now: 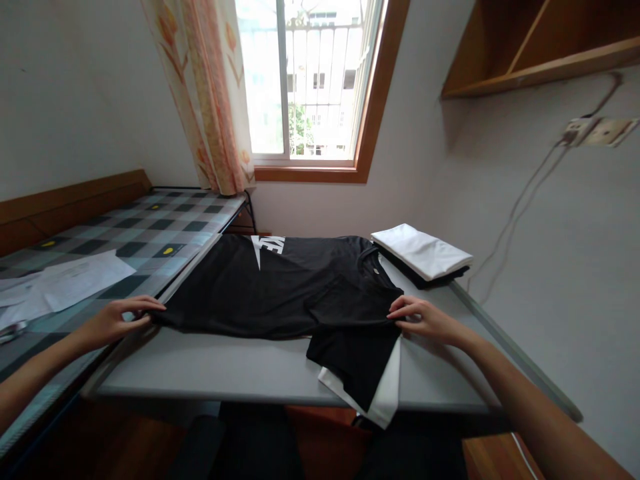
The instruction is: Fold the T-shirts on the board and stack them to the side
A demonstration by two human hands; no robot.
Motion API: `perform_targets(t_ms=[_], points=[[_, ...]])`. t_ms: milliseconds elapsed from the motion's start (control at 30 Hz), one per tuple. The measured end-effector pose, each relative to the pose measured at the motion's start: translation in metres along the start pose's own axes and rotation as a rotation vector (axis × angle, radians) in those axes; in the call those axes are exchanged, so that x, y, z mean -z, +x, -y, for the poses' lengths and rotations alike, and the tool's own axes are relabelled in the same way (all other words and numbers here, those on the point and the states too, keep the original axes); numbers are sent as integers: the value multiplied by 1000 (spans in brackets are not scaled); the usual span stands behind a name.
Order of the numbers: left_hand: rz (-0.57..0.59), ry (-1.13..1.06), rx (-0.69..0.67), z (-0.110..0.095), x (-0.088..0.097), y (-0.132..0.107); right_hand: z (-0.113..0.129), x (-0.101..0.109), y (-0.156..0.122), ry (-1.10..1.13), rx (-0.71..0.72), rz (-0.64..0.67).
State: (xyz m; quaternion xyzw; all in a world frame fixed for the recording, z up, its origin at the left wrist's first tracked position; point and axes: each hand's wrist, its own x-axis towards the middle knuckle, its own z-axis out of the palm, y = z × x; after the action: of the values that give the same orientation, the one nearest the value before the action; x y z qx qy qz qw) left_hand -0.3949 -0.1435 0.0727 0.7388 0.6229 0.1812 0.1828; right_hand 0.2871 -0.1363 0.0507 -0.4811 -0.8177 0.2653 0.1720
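A black T-shirt [280, 287] with a white logo lies spread sideways across a grey table [210, 367]. Its near sleeve, black with a white edge, hangs over the table's front edge. My left hand [117, 320] pinches the shirt's hem at the table's left end, fingers closed on the cloth. My right hand [423, 317] rests on the shoulder by the sleeve, fingers curled together on the fabric.
A folded stack of clothes, white on top of black [423, 253], sits at the table's far right corner. A bed with a checked cover [130, 233] and white papers [65, 283] adjoins the left side. Window, curtain, wall shelf and a power strip with cables on the right wall.
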Motion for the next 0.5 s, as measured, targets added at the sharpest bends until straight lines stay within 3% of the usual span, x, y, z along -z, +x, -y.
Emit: perform_targets(t_ms=[100,233,300,433,500], points=[[-40,-104,136,-4,1,2,-1,-1,0,5,11,-26],[-218,-237,305,4,-3,16,4,3,6,34,54,-98],[-307,-320,345,7,-6,31,9,10,15,53,33,-156],[-360,-519,339,1,-13,79,9,23,51,94,-64,-291],[-399,-450,384,-7,-18,104,3,24,73,102,-97,-336]])
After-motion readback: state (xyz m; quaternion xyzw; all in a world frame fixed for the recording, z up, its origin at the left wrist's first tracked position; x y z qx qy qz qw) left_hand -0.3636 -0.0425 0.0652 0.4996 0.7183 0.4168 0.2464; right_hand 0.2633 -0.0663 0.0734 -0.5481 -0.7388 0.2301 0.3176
